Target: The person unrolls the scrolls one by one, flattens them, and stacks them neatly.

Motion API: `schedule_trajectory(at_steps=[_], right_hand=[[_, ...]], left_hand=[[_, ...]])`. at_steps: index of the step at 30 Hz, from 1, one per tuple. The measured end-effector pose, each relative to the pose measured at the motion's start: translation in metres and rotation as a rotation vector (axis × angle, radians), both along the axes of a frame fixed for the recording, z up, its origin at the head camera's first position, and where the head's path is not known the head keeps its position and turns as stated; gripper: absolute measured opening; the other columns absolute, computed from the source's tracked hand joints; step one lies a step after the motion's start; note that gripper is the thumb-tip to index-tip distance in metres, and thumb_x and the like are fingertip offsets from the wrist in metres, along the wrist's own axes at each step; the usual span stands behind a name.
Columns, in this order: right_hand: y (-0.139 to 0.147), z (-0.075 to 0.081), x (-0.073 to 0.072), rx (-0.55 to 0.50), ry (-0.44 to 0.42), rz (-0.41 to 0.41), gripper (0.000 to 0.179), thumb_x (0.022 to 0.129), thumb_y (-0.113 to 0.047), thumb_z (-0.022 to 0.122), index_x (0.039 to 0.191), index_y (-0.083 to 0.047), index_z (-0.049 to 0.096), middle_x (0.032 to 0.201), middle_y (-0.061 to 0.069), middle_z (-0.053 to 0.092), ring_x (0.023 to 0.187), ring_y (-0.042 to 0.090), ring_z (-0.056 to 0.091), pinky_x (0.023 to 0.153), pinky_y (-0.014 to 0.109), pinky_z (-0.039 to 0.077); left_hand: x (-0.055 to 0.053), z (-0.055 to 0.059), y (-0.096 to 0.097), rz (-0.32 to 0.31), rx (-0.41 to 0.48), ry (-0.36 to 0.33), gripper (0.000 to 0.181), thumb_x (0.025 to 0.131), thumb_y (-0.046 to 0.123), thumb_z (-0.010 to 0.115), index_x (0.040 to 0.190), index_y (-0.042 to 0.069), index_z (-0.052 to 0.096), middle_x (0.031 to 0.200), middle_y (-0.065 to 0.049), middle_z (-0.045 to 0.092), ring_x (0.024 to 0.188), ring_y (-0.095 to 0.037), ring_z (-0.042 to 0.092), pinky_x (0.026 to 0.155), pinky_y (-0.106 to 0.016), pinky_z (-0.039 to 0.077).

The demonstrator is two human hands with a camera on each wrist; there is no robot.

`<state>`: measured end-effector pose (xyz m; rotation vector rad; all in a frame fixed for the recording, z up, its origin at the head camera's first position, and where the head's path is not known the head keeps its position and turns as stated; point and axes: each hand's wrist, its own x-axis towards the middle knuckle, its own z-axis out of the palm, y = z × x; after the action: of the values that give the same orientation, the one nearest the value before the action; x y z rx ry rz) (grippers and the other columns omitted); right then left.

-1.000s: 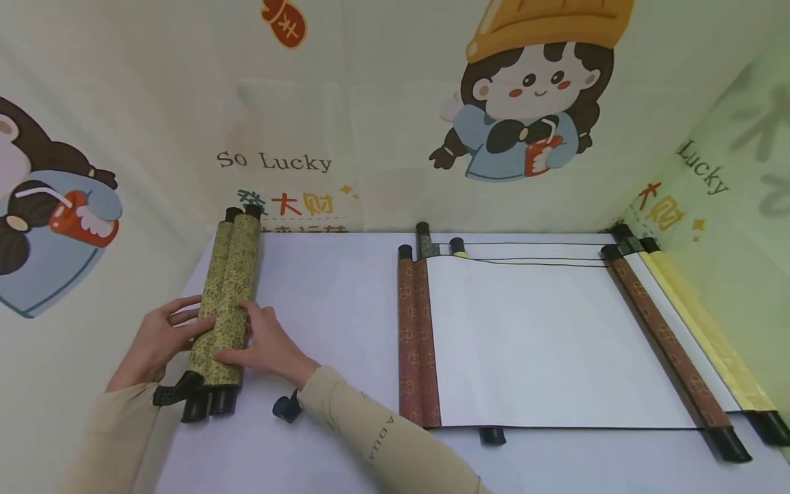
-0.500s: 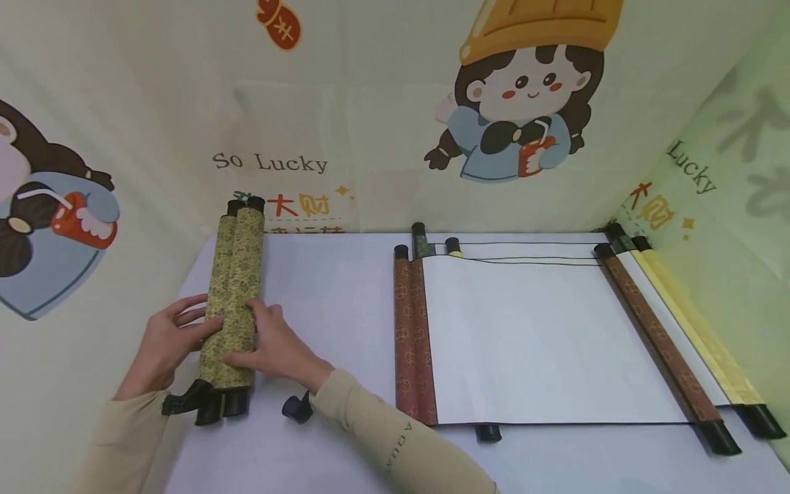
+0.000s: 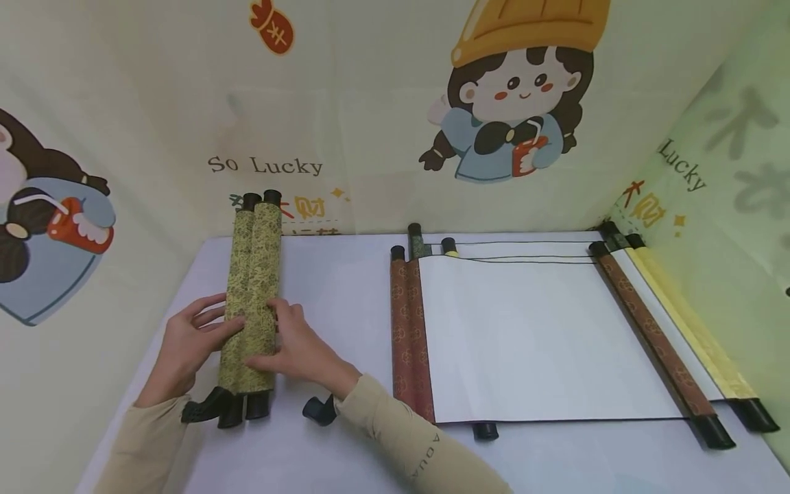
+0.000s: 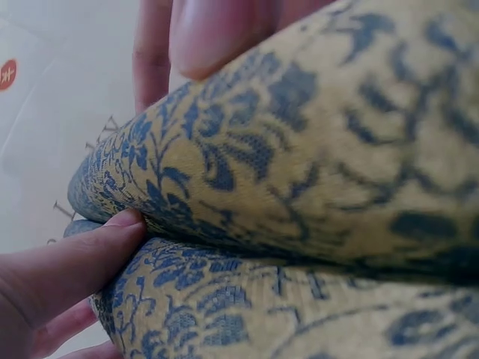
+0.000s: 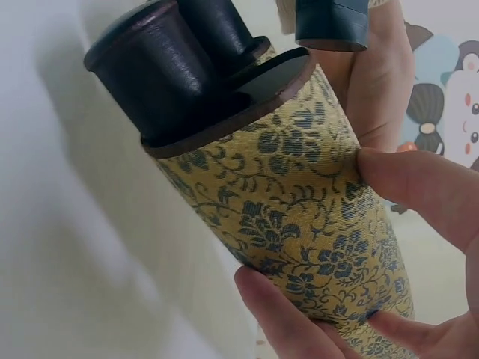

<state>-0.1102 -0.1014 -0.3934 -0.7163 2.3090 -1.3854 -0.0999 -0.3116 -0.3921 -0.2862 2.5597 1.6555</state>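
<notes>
A hanging scroll (image 3: 263, 288), rolled from both ends into two rolls lying side by side, is covered in yellow fabric with a dark blue floral pattern. Black knobs cap its ends. On its left side, my left hand (image 3: 193, 343) holds the left roll, its thumb lying over the top near the seam. My right hand (image 3: 305, 344) grips the right roll between thumb and fingers. The right wrist view shows the near end of the scroll (image 5: 292, 202) and its black knobs close up. Whether the scroll touches the table cannot be told.
Right of the hands lies a partly unrolled scroll with reddish-brown rolls (image 3: 401, 329) and a white sheet (image 3: 537, 336). Beneath it, a yellow scroll (image 3: 685, 309) and a dark green one (image 3: 416, 240) stick out. A printed cloth backdrop (image 3: 370, 123) rises behind the white table (image 3: 339, 288).
Both hands have shifted to the right, carrying the yellow scroll with them. Its far end now stands a little higher in the view. The scrolls on the right keep their places.
</notes>
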Motion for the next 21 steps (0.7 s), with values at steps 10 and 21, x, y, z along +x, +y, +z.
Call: schedule_trajectory(at_steps=[10,21], right_hand=[[0.028,0.008,-0.004,-0.004,0.006,-0.022,0.089,0.088,-0.033,0.076,0.156,-0.014,0.021,0.138,0.014,0.036,0.088,0.007,0.053,0.076,0.019,0.048],[0.055,0.011,0.004,-0.025,-0.046,-0.043,0.092,0.089,-0.032,0.075,0.159,-0.015,0.018,0.142,0.015,0.036,0.107,0.012,0.056,0.087,0.022,0.05]], left_hand=[[-0.01,0.004,0.028,0.006,0.084,0.024,0.078,0.09,0.029,0.074,0.152,0.004,0.034,0.146,-0.029,0.043,0.093,0.011,0.06,0.071,-0.023,0.057],[-0.006,0.001,0.052,-0.002,0.128,0.017,0.076,0.09,0.03,0.074,0.151,0.006,0.037,0.144,-0.026,0.047,0.094,0.008,0.063,0.071,-0.024,0.057]])
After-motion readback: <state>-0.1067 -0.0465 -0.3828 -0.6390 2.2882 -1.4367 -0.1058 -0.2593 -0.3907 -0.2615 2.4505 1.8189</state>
